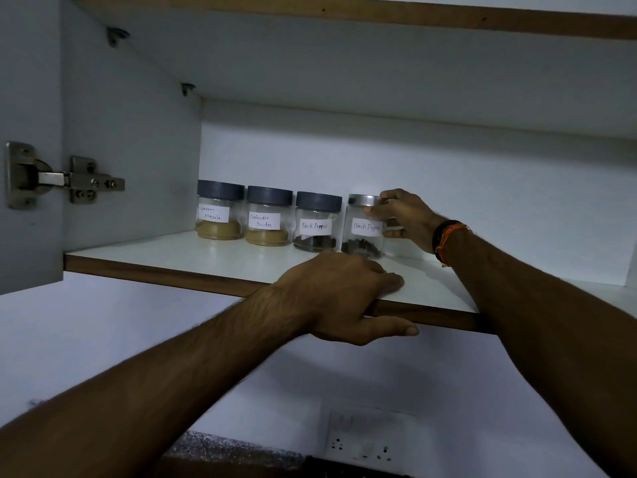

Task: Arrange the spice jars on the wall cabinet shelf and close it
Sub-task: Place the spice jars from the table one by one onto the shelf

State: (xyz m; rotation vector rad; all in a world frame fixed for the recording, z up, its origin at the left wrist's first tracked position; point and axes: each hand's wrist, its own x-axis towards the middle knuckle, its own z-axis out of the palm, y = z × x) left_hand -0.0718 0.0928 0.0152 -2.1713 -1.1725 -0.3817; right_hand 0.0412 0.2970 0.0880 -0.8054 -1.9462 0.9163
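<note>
Looking up into the open wall cabinet (131,139), door hinge (62,177) on the left side wall. White shelf (165,251) with a brown front edge carries four jars in one row along the back wall, starting at the back-left corner.

Left to right:
- garam masala jar (219,210): dark lid, tan powder, tight in the back-left corner against the side wall.
- coriander powder jar (268,216): dark lid, tan powder, just beside the first.
- black pepper jar (316,222): dark lid, dark peppercorns at the bottom, just beside the coriander.
- second black pepper jar (363,226): silver lid, peppercorns at the bottom, last in the row, roughly mid-shelf along the back. Upright; cannot tell if its base is fully down on the shelf.

Left hand (348,294): at the shelf's front edge, in front of the two pepper jars. Fingers lie on top of the shelf, thumb hooked under the brown edge, so that grip is closed on the shelf edge.

Right hand (403,219): reaches in from the right, fingers and thumb curled round the silver-lid jar's right side, near the lid and upper body. Grip closed on that jar. Black and orange bands (448,239) on the wrist.

Below the shelf: white wall, socket plate (365,443) low down, speckled worktop (220,446) corner at the bottom.
</note>
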